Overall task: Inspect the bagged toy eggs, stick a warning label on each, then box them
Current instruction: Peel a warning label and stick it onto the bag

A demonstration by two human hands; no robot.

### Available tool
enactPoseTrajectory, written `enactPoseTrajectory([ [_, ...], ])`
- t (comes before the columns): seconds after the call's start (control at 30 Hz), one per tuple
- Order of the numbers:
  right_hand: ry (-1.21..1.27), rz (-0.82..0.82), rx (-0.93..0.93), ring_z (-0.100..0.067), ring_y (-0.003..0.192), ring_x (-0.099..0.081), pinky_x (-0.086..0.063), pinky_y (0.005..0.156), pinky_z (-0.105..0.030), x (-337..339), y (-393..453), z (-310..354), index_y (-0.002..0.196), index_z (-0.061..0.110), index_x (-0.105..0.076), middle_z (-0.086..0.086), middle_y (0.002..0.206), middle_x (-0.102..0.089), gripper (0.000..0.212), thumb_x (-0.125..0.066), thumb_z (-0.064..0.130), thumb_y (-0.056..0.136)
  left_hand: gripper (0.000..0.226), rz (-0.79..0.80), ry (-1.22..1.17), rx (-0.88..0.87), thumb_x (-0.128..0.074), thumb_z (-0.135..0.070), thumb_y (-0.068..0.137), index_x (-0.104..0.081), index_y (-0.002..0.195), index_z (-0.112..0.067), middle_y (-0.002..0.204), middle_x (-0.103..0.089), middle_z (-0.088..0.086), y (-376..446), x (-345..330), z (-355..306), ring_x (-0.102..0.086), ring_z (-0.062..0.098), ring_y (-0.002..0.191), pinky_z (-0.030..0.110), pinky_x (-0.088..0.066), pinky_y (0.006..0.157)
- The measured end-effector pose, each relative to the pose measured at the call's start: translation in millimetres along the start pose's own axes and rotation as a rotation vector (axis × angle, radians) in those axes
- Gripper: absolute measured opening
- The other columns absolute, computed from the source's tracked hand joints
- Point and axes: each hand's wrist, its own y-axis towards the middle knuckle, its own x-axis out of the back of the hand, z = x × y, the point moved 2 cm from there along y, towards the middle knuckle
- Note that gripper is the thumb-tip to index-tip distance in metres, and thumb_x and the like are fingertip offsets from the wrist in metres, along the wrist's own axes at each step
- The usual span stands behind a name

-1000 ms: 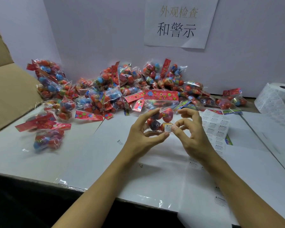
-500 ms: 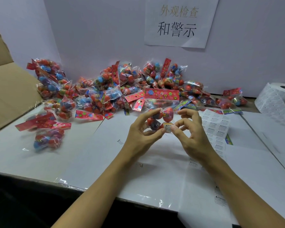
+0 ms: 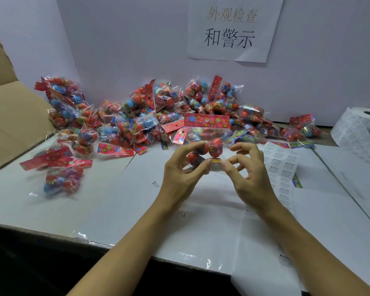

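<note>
Pinching the bag of toy eggs [image 3: 203, 144] between thumb and forefinger, the left hand [image 3: 179, 174] steadies it while the right hand [image 3: 250, 174] presses a warning label [image 3: 215, 165] on with its thumb. The crinkly film looks light and slippery; it is likely best gripped over the hard eggs between the fingers.

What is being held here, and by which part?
A bag of toy eggs, pinched at its bottom edge by the left hand and right hand, around the warning label.
</note>
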Motion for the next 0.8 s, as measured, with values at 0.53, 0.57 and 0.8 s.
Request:
enactPoseTrajectory([
  [0.53, 0.273, -0.053, -0.217, -0.014, 0.08, -0.071, -0.049, 0.063, -0.021, 5, 4, -9, 0.1, 0.024, -0.063, 0.003, 0.092, -0.072, 0.02, -0.067, 0.041, 0.089, 0.051, -0.031, -0.088, 0.029, -0.085, -0.01, 0.082, -0.066, 0.126, -0.029, 0.115, -0.072, -0.013, 0, 2, -2, -0.073, 0.011, 0.099, 0.015, -0.056, 0.08],
  [0.57, 0.262, -0.021, -0.195, -0.013, 0.079, -0.071, -0.051, 0.062, -0.021, 3, 3, -8, 0.1, 0.024, -0.063, 0.003, 0.09, -0.072, 0.026, -0.072, 0.046, 0.087, 0.055, -0.019, -0.084, 0.02, -0.086, -0.01, 0.081, -0.064, 0.128, -0.03, 0.116, -0.072, -0.018, 0, 1, -3, -0.072, 0.007, 0.103, 0.011, -0.054, 0.081],
  [0.8, 0.216, -0.022, -0.128, -0.005, 0.083, -0.07, -0.054, 0.063, -0.022, 0, -2, 0, 0.094, 0.029, -0.063, 0.018, 0.088, -0.071, 0.029, -0.079, 0.046, 0.076, 0.061, 0.011, -0.056, 0.021, -0.087, -0.011, 0.08, -0.061, 0.13, -0.035, 0.118, -0.068, -0.029, -1, 1, -4, -0.067, -0.003, 0.112, 0.009, -0.051, 0.083],
])
